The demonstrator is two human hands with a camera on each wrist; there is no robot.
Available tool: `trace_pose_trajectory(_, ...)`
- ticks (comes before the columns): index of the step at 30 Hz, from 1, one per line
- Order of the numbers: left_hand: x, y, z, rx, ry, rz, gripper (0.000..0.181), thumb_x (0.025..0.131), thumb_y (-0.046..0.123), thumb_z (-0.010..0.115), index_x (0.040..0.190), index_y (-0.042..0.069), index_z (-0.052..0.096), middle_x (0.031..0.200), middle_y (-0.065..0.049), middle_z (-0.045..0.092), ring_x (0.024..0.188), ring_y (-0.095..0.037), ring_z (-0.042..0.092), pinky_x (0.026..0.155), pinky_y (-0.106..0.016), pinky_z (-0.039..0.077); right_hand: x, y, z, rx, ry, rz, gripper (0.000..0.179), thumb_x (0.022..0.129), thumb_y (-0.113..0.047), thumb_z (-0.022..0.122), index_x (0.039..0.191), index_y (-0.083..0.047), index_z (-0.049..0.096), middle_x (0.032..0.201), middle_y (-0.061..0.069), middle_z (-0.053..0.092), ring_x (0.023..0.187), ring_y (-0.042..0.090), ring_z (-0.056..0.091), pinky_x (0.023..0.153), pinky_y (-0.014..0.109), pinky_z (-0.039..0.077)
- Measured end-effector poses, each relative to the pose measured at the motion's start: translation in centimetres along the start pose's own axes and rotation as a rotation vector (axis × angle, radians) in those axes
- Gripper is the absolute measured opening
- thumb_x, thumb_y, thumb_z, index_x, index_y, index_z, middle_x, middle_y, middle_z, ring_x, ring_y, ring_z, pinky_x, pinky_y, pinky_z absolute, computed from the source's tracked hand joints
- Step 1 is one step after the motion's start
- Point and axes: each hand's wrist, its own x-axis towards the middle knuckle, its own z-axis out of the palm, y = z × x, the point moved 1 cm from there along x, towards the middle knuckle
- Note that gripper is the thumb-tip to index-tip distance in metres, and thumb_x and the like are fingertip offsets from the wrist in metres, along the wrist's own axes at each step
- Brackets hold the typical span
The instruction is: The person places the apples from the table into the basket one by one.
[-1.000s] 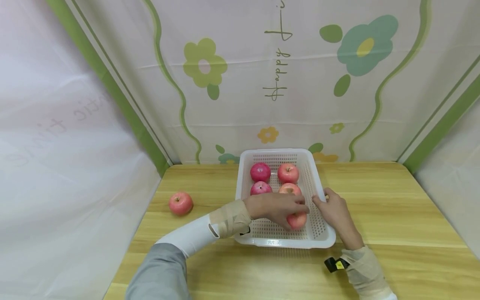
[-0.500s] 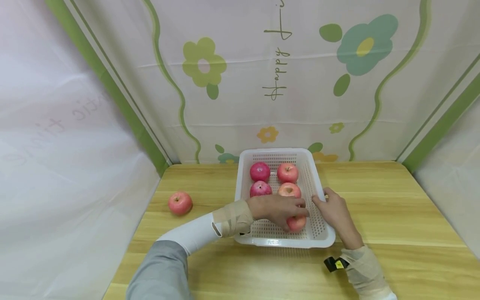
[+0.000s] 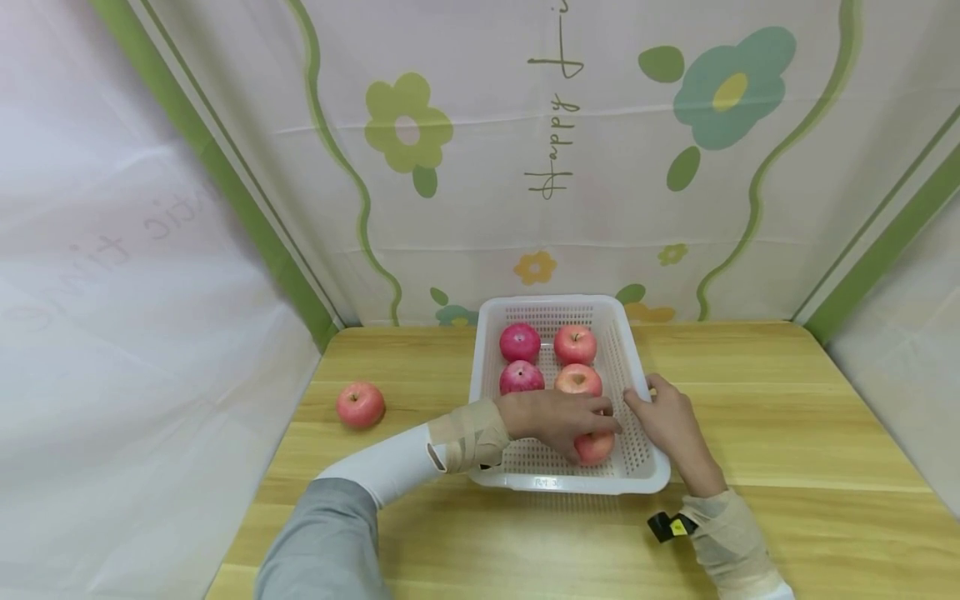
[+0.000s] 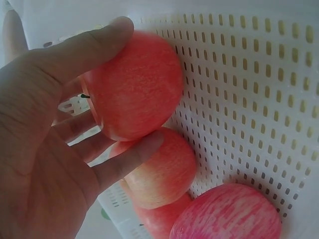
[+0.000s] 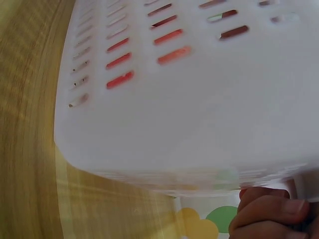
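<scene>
My left hand (image 3: 557, 418) reaches into a white perforated plastic basket (image 3: 570, 485) and holds a red apple (image 3: 595, 448) at its front right. In the left wrist view, the thumb lies over this apple (image 4: 139, 84) and the fingers spread beneath, one touching the paler apple (image 4: 164, 172) beside it. Two more pinkish apples, one in the middle (image 3: 579, 379) and one at the back (image 3: 576, 344), line the basket's right side. Two darker magenta fruits (image 3: 521, 342) sit on the left. My right hand (image 3: 673, 425) grips the basket's right rim, its fingers (image 5: 266, 216) curled at the edge.
A single red apple (image 3: 361, 406) rests on the wooden table (image 3: 787, 417) left of the basket. Behind the table hangs a white curtain (image 3: 480, 208) with printed flowers, close to the basket's back. More white cloth (image 3: 150, 333) closes off the left side.
The left hand and its apple have shifted very slightly toward the front of the basket. My right hand stays on the rim, and the other fruits keep their places.
</scene>
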Motion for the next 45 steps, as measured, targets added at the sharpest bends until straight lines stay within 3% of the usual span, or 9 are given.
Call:
trace_pose_trajectory(13,-0.1,-0.3,0.0,-0.013,0.017,0.003,0.074,0.093,0.040,0.082,0.157,0.025,0.049,0.153,0.001,0.050,0.126,-0.007,0.050,0.101,-0.018,0.049,0.0,0.0,0.1,-0.008,-0.007,0.003,0.050,0.108,-0.031,0.054,0.138,0.008,0.051,0.114,0.035,0.069,0.076,0.026,0.076,0.057,0.036,0.064)
trace_pose_trajectory(30,-0.2,-0.6,-0.7,-0.034,0.015,-0.036,0.075,0.092,0.043,0.079,0.158,0.027,0.049,0.151,0.003,0.052,0.118,-0.005,0.052,0.093,-0.019,0.052,-0.1,0.1,0.1,-0.011,-0.003,-0.002,0.051,0.109,-0.029,0.054,0.140,0.011,0.050,0.116,0.037,0.068,0.080,0.032,0.077,0.059,0.037,0.065)
trace_pose_trajectory(39,-1.3,-0.8,-2.0,-0.083,0.061,-0.049,0.061,0.098,0.042,0.072,0.154,0.024,0.057,0.149,0.005,0.058,0.127,-0.007,0.056,0.105,-0.024,0.052,-0.2,-0.1,0.0,-0.012,-0.014,-0.001,0.052,0.109,-0.031,0.054,0.141,0.011,0.049,0.116,0.036,0.068,0.081,0.030,0.077,0.060,0.037,0.065)
trace_pose_trajectory(42,-1.9,-0.9,-2.5,-0.081,0.087,-0.055,0.056,0.099,0.042,0.071,0.150,0.021,0.060,0.145,0.006,0.062,0.124,-0.007,0.057,0.104,-0.022,0.051,-0.2,-0.1,-0.1,-0.018,-0.009,0.000,0.053,0.109,-0.032,0.053,0.140,0.011,0.050,0.115,0.036,0.069,0.080,0.029,0.076,0.060,0.036,0.064)
trace_pose_trajectory(45,-2.5,-1.0,-2.9,-0.098,0.112,-0.057,0.050,0.100,0.040,0.071,0.145,0.018,0.064,0.134,0.005,0.068,0.111,-0.006,0.058,0.094,-0.018,0.051,-0.2,-0.1,0.0,-0.018,-0.005,0.010,0.053,0.108,-0.032,0.054,0.140,0.010,0.050,0.114,0.035,0.069,0.079,0.026,0.075,0.059,0.035,0.064)
